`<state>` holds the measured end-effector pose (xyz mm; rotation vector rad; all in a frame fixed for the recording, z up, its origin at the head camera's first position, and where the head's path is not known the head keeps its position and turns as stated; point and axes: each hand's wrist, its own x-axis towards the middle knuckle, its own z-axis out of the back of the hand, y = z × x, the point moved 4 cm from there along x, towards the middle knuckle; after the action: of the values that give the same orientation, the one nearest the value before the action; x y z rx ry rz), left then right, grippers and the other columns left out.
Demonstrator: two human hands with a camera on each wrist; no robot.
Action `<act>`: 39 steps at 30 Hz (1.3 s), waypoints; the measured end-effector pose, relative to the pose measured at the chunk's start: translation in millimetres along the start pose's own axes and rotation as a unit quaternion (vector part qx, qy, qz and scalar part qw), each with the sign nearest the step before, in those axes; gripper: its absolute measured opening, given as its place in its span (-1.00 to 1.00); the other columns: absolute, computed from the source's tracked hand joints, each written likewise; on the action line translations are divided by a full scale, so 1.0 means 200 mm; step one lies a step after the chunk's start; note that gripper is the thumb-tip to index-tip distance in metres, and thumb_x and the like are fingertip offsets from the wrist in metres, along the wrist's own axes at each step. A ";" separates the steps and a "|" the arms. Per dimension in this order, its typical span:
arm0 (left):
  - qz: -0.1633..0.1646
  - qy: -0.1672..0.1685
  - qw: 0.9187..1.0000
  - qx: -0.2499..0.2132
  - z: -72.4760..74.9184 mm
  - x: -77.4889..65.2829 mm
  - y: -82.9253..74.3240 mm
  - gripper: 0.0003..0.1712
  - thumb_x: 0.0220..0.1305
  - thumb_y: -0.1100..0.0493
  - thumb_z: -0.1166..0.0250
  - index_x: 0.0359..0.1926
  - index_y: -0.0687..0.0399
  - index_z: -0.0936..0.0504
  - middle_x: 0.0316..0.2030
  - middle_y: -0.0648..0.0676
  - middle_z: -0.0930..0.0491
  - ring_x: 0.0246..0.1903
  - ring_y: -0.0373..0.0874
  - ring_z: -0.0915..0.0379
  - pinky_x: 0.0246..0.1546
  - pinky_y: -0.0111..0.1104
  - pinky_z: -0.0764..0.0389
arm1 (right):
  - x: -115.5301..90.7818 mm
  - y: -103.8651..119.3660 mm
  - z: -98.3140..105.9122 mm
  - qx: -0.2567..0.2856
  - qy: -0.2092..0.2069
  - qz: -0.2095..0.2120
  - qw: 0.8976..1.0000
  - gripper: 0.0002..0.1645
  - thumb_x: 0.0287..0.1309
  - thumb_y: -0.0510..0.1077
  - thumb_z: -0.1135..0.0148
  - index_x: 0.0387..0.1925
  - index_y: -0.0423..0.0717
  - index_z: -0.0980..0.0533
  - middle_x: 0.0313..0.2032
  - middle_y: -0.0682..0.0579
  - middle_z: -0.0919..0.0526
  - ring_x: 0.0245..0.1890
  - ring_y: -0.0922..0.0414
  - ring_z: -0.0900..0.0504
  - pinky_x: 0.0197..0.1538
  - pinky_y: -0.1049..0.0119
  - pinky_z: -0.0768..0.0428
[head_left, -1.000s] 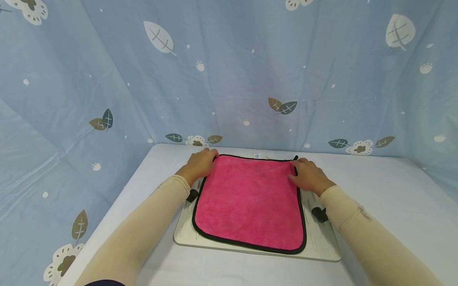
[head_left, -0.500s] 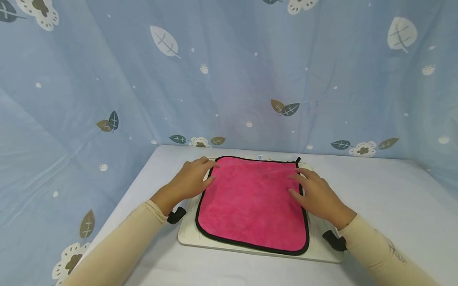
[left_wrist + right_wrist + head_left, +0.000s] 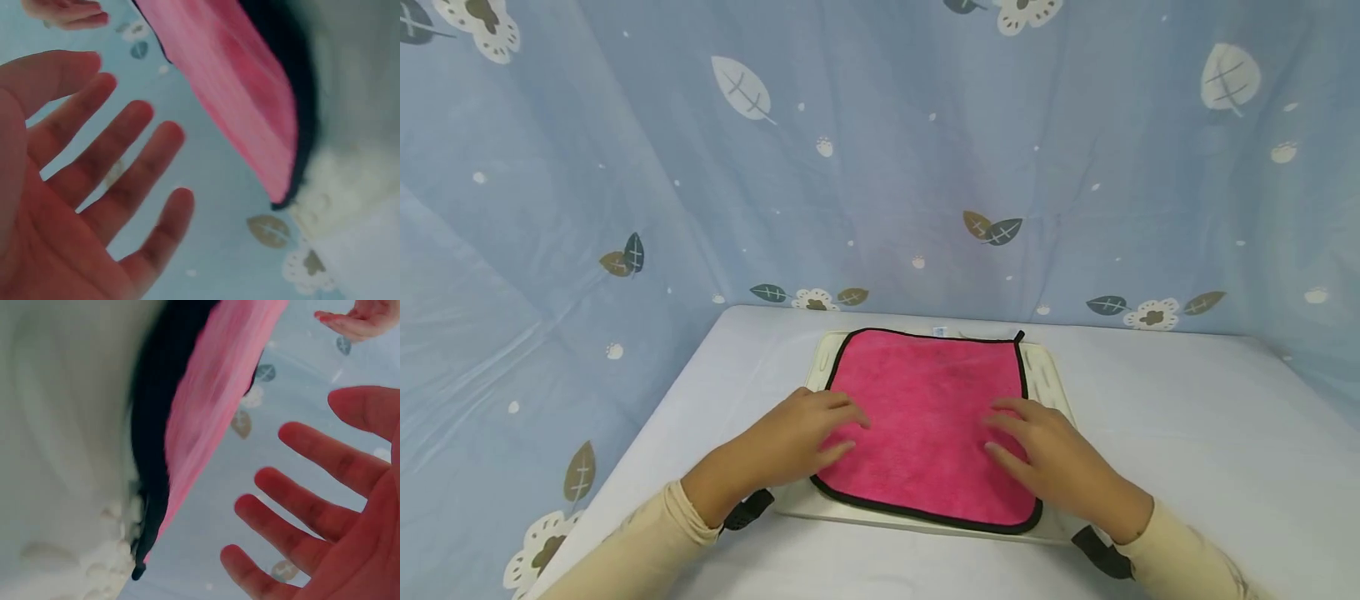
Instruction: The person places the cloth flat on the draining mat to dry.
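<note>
A pink cloth with black edging [image 3: 925,400] lies flat over a cream-coloured board [image 3: 1051,379] on the white table. My left hand [image 3: 801,437] hovers above the cloth's left side, fingers spread and apart from it in the left wrist view, where the palm [image 3: 69,237] shows nothing held. Over the cloth's right side is my right hand [image 3: 1045,450], its fingers loosely extended. In the right wrist view this hand [image 3: 337,506] also holds nothing and stays clear of the cloth [image 3: 206,406]. The board's middle is hidden under the cloth.
A blue curtain [image 3: 880,167] with leaf and flower prints hangs behind and to the left of the white table [image 3: 1187,433]. A small white tag [image 3: 940,332] shows at the cloth's far edge. Black wrist mounts [image 3: 748,508] sit below both wrists.
Both hands have let go of the cloth's far corners, lifted off and drawn back toward the person over its sides. The cloth and board have stayed in place.
</note>
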<state>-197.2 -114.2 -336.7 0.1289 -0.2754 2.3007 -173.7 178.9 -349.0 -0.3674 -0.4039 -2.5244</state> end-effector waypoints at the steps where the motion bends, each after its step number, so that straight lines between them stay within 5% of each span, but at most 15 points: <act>1: -0.006 0.004 1.000 0.002 0.00 -0.01 -0.02 -0.73 0.25 0.07 -0.41 -0.02 -0.12 -0.68 -0.10 -0.11 -0.66 -0.06 -0.23 -0.60 -0.02 -0.13 -0.53 | -0.01 0.01 -0.01 0.001 0.006 0.003 1.000 -0.61 0.11 -0.08 -0.46 -0.01 -0.08 -0.68 0.06 -0.11 -0.64 0.10 -0.08 -0.62 0.12 -0.13 -0.59; 9: -0.036 0.055 0.998 -0.021 -0.05 -0.05 -0.09 -0.81 0.16 0.09 -0.46 -0.18 -0.19 -0.70 -0.23 -0.19 -0.65 -0.20 -0.32 -0.57 -0.11 -0.30 -0.53 | -0.05 0.05 -0.04 0.043 0.101 0.028 0.994 -0.66 0.10 -0.07 -0.47 -0.05 0.07 -0.68 -0.04 0.17 -0.61 0.01 0.15 -0.61 0.05 0.11 -0.66; 15: -0.024 0.081 0.996 -0.012 -0.08 -0.06 -0.10 -0.81 0.12 0.09 -0.46 -0.23 -0.25 -0.69 -0.29 -0.22 -0.58 -0.28 -0.39 -0.42 -0.14 -0.31 -0.47 | -0.08 0.05 -0.07 0.072 0.154 0.041 0.985 -0.69 0.10 -0.04 -0.47 -0.08 0.21 -0.68 -0.08 0.28 -0.58 -0.01 0.23 -0.58 0.06 0.20 -0.65; 24: 0.003 0.111 0.994 -0.012 -0.10 -0.06 -0.09 -0.73 0.06 0.09 -0.50 -0.19 -0.27 -0.66 -0.21 -0.21 -0.56 -0.10 -0.31 -0.47 0.03 -0.16 -0.51 | -0.09 0.06 -0.08 0.059 0.149 0.062 0.985 -0.76 0.03 0.02 -0.53 -0.22 0.26 -0.67 -0.09 0.29 -0.58 -0.01 0.23 -0.57 0.07 0.20 -0.64; 34: 0.005 0.096 0.995 0.005 -0.13 -0.04 -0.09 -0.89 0.12 0.12 -0.44 -0.36 -0.21 -0.67 -0.34 -0.24 -0.52 -0.24 -0.36 -0.41 -0.15 -0.31 -0.47 | -0.09 0.06 -0.09 0.050 0.155 0.068 0.984 -0.68 -0.08 0.11 -0.58 -0.24 0.30 -0.65 -0.08 0.30 -0.56 -0.02 0.25 -0.52 0.05 0.22 -0.63; 39: -0.003 0.083 0.997 0.005 -0.13 -0.03 -0.09 -0.82 0.10 0.19 -0.39 -0.50 -0.21 -0.58 -0.47 -0.27 -0.41 -0.38 -0.39 -0.29 -0.23 -0.37 -0.41 | -0.10 0.07 -0.08 0.044 0.153 0.071 0.985 -0.65 -0.11 0.10 -0.60 -0.24 0.30 -0.64 -0.10 0.31 -0.55 -0.04 0.28 -0.49 0.04 0.23 -0.62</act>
<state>-180.7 -100.9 -360.4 -0.0569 -0.1770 2.2903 -153.2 170.7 -367.9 0.0282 -0.3535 -2.3630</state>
